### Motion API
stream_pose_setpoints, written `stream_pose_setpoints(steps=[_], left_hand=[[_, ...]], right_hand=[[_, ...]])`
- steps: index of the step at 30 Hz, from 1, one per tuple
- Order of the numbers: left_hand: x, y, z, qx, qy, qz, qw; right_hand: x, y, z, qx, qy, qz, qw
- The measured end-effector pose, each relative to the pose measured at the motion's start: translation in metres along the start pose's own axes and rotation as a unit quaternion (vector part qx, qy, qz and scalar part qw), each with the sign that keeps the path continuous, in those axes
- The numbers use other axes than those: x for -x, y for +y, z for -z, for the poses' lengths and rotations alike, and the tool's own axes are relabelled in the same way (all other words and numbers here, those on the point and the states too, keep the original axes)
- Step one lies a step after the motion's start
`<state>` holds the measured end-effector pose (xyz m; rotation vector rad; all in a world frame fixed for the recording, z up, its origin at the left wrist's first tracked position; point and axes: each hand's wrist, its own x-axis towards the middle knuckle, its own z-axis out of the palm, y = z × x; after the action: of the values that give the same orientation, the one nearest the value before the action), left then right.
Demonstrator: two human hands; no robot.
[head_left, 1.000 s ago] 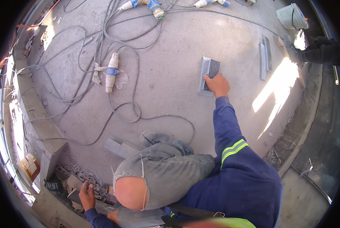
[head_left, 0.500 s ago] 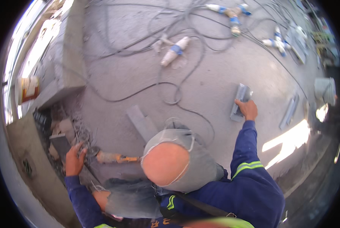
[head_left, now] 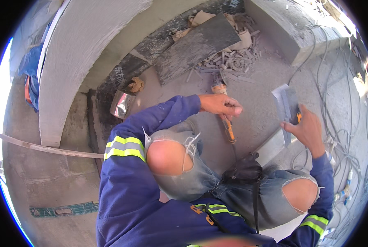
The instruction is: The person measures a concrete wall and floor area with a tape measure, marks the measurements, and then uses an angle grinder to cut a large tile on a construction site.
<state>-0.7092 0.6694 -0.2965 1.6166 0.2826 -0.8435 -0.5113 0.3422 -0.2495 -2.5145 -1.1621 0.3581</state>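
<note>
Floor (head_left: pixel 270 78): the view has swung toward the person's left; the rubble heap (head_left: pixel 233 61), low on the left half a second ago, is now at the upper middle, and the cables (head_left: pixel 326 82) have gone to the right side.
Dark slab (head_left: pixel 200 45): aslant beside the heap; earlier only its end showed near the other hand, now nearly all of it does.
Grey piece (head_left: pixel 283 101): lifted and tilted, where it rested on the floor before; the work has passed from a resting piece to a carried one, brought nearer the tool.
Power tool (head_left: pixel 230 132): lying on the floor, orange grip toward the person, head toward the heap.
Right hand (head_left: pixel 309 128): fingers closed on the grey piece's near end, thumb along it.
Left hand (head_left: pixel 220 104): come away from the slab to above the tool, fingers half curled; whether they touch it, I cannot tell.
</note>
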Motion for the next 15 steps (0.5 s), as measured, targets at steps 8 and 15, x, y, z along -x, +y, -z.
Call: stream_pose_setpoints(steps=[8, 15], left_hand=[[0.037, -0.101, 0.011, 0.513, 0.274, -0.177, 0.794], [0.132, -0.265, 0.130, 0.099, 0.427, 0.027, 0.898]], right_hand=[[-0.158, -0.224, -0.119, 0.085, -0.040, 0.342, 0.935], [-0.214, -0.303, -0.217, 0.070, -0.034, 0.398, 0.914]])
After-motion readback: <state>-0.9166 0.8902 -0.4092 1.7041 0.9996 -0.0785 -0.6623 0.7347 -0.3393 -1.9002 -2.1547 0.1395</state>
